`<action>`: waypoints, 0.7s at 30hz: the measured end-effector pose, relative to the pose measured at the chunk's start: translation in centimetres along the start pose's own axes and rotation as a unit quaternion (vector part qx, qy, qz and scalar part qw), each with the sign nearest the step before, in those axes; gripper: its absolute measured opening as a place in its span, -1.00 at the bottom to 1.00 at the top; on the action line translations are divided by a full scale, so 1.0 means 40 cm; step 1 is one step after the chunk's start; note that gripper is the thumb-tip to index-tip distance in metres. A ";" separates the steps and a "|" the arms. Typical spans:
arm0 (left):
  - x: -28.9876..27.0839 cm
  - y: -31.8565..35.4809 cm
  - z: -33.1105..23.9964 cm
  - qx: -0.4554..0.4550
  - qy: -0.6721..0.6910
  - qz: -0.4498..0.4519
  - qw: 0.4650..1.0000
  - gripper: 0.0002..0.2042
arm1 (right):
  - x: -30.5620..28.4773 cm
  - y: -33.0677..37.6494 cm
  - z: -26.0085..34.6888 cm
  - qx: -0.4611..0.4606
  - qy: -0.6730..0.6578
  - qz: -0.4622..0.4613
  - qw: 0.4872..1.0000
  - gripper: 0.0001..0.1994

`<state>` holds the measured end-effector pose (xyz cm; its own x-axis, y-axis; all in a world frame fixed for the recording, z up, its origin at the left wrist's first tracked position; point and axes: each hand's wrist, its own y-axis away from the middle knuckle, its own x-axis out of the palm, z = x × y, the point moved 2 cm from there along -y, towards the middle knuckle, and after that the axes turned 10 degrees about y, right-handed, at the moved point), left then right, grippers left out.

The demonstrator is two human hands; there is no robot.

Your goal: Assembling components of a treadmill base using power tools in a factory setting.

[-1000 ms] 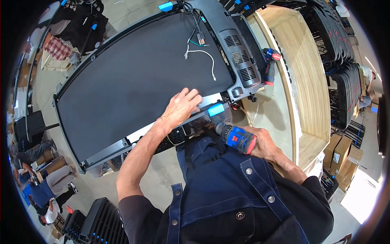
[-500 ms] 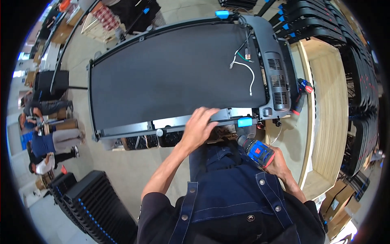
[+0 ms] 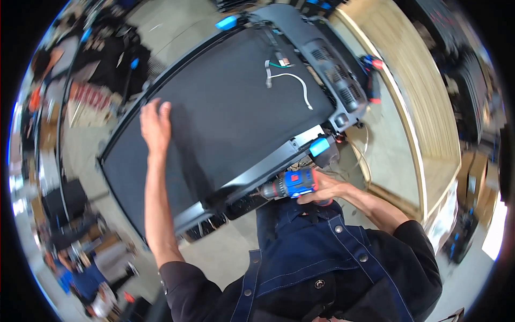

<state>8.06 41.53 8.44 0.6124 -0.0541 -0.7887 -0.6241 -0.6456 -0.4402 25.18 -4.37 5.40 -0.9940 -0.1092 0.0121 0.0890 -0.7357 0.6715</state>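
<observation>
Behind the blue-and-red drill (image 3: 299,183), the right hand (image 3: 326,188) is partly hidden.

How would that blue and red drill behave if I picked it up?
The drill would probably feel stiff, given its chunky, hard-looking casing. That thick body also suggests it's fairly heavy for its size. Its dark chuck juts out ahead of the right hand, so it might tip nose-down if held loosely.

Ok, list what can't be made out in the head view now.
Head view:
Drill grip: mostly hidden by the right hand.
Drill tip: blurred, so contact with the side rail is unclear.
Left hand: blurred; can't tell whether it touches the belt.
People at lower left: blurred, too small to see their work.
</observation>
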 end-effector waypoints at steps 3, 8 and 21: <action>0.082 -0.163 0.199 0.039 -0.118 0.014 0.992 -0.57 | 0.104 -0.083 0.025 -0.157 -0.031 -0.112 0.981 -0.54; 0.224 -0.378 0.323 -0.088 -0.168 0.283 0.940 -0.10 | 0.157 -0.114 0.049 -0.125 -0.085 -0.152 0.977 -0.55; 0.085 -0.479 0.271 -0.085 -0.200 0.344 0.913 0.05 | 0.158 -0.220 -0.022 -0.264 -0.141 -0.098 0.949 -0.65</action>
<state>16.83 61.97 9.55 -0.1447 -0.2309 -0.9622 -0.6891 -0.6743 0.2654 18.17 0.83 -1.11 -0.9661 0.1918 0.1727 -0.1526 -0.9641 0.2173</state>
